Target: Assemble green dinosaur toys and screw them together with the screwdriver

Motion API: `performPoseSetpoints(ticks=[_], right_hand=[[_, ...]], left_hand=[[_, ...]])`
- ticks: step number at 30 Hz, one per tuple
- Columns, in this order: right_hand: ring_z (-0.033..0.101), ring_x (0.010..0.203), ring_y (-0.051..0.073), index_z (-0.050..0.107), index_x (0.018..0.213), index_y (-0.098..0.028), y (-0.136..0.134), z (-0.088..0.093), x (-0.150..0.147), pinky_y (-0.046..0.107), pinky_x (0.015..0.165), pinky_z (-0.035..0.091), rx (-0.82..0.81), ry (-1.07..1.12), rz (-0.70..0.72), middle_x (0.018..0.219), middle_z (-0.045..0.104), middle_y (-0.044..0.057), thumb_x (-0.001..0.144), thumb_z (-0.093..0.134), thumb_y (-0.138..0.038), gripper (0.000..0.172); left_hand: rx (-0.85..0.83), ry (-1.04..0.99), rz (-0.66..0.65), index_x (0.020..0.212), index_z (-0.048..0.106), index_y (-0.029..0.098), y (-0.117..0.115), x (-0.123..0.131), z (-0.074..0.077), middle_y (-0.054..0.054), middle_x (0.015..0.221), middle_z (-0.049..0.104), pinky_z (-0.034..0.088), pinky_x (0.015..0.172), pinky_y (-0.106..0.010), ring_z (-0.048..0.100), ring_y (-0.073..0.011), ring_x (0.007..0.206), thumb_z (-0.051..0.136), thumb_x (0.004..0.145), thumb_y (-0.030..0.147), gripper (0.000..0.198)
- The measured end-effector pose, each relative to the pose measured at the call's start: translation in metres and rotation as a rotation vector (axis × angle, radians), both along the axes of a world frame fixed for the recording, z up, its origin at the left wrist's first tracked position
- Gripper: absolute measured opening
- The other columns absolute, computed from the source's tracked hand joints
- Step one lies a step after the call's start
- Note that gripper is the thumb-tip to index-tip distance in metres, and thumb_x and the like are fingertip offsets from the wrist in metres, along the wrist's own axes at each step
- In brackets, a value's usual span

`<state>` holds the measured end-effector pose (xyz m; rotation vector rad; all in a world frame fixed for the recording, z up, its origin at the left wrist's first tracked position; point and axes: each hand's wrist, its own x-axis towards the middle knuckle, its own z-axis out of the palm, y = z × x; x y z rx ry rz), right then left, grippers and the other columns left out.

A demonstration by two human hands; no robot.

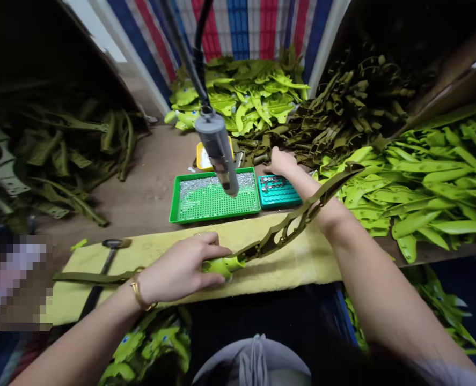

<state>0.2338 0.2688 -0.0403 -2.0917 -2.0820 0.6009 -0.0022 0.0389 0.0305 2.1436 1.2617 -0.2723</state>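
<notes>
Olive slotted plastic strap (280, 233) with lime-green moulded end (222, 266), held up diagonally over yellow padded mat (290, 257), crossing above right forearm (366, 257). Lime end gripped in closed left hand (179, 268), knuckles up, wrist low by mat edge, gold bangle (140, 294) on wrist. Right hand (282, 161) extended forward just beyond teal stud tray (280, 192); open or closed not determinable.

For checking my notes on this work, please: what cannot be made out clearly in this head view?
All in the head view:
Left hand: its palm hides the underside of the bright green plastic part.
Yellow object: the grey cylindrical tool hides most of it.
Teal tray: its metal pieces are too small to identify.
Lower left: a pixelated patch hides whatever lies there.
</notes>
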Motion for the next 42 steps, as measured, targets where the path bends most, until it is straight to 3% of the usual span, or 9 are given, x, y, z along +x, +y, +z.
performPoseSetpoints(ticks=[4,7,13,16,20,28,34,38,42], right_hand=[[0.068,0.099,0.029,0.065,0.101,-0.004,0.001,0.017,0.016,0.040,0.088,0.053,-0.035,0.135,-0.021,0.101,0.071,0.023,0.077,0.066,-0.025,0.032],[0.070,0.073,0.018,0.064,0.108,-0.009,-0.020,0.033,0.060,0.029,0.065,0.056,-0.063,0.329,-0.064,0.089,0.073,0.013,0.089,0.046,-0.027,0.032],[0.058,0.049,0.007,0.069,0.101,-0.020,-0.146,0.041,0.144,0.015,0.032,0.024,0.247,1.057,-0.339,0.088,0.069,0.003,0.075,0.068,-0.037,0.030],[0.061,0.056,0.009,0.071,0.100,-0.026,-0.206,0.038,0.126,0.018,0.037,0.034,0.207,0.955,-0.155,0.090,0.069,0.002,0.069,0.077,-0.035,0.033],[0.066,0.092,0.019,0.071,0.104,-0.026,-0.229,0.031,0.061,0.034,0.080,0.053,0.090,0.576,0.249,0.101,0.071,0.003,0.072,0.077,-0.031,0.033],[0.057,0.107,0.026,0.057,0.119,-0.023,-0.223,0.011,0.018,0.043,0.092,0.051,0.331,0.322,0.114,0.114,0.056,0.009,0.079,0.069,-0.030,0.042],[0.057,0.092,0.019,0.029,0.141,-0.026,-0.250,-0.032,0.006,0.032,0.072,0.053,0.393,0.830,-0.321,0.117,0.053,0.010,0.066,0.073,-0.061,0.094],[0.060,0.088,0.017,0.057,0.107,-0.024,-0.252,-0.045,-0.001,0.033,0.081,0.052,0.036,1.226,-0.080,0.095,0.062,0.002,0.057,0.076,-0.065,0.067],[0.058,0.079,0.015,0.061,0.082,-0.024,-0.253,-0.039,-0.013,0.033,0.078,0.052,0.137,1.345,0.023,0.080,0.059,-0.002,0.064,0.077,-0.050,0.036]], left_hand=[[-0.009,0.003,-0.032,0.123,0.066,0.027,0.008,-0.001,0.001,-0.005,0.097,0.059,0.045,0.081,-0.030,0.060,-0.0224,0.093,0.064,0.080,0.048,0.048],[0.007,-0.018,-0.048,0.123,0.066,0.025,0.020,0.007,-0.002,-0.006,0.099,0.059,0.045,0.082,-0.031,0.060,-0.0233,0.095,0.065,0.078,0.049,0.051],[0.035,-0.041,-0.013,0.124,0.066,0.021,0.052,0.030,-0.018,-0.008,0.104,0.063,0.046,0.084,-0.034,0.061,-0.0256,0.096,0.064,0.074,0.052,0.059],[0.017,-0.082,0.001,0.123,0.066,0.020,0.067,0.041,-0.027,-0.009,0.108,0.066,0.046,0.086,-0.034,0.062,-0.0260,0.098,0.066,0.071,0.055,0.063],[0.015,-0.116,-0.002,0.120,0.068,0.021,0.075,0.051,-0.036,-0.007,0.109,0.069,0.047,0.086,-0.032,0.062,-0.0255,0.100,0.067,0.069,0.057,0.062],[0.105,-0.068,0.002,0.118,0.070,0.020,0.062,0.060,-0.034,-0.006,0.094,0.069,0.044,0.071,-0.029,0.062,-0.0239,0.088,0.067,0.070,0.054,0.059],[0.169,-0.126,-0.029,0.116,0.068,0.019,0.041,0.056,-0.026,-0.006,0.096,0.061,0.043,0.077,-0.031,0.060,-0.0245,0.092,0.069,0.071,0.052,0.056],[0.214,-0.247,-0.062,0.116,0.058,0.020,0.019,0.056,-0.022,-0.005,0.101,0.061,0.044,0.081,-0.033,0.059,-0.0250,0.097,0.071,0.072,0.045,0.053],[0.230,-0.314,-0.051,0.113,0.052,0.018,0.004,0.057,-0.018,-0.007,0.107,0.062,0.044,0.082,-0.034,0.059,-0.0243,0.097,0.072,0.072,0.055,0.058]])
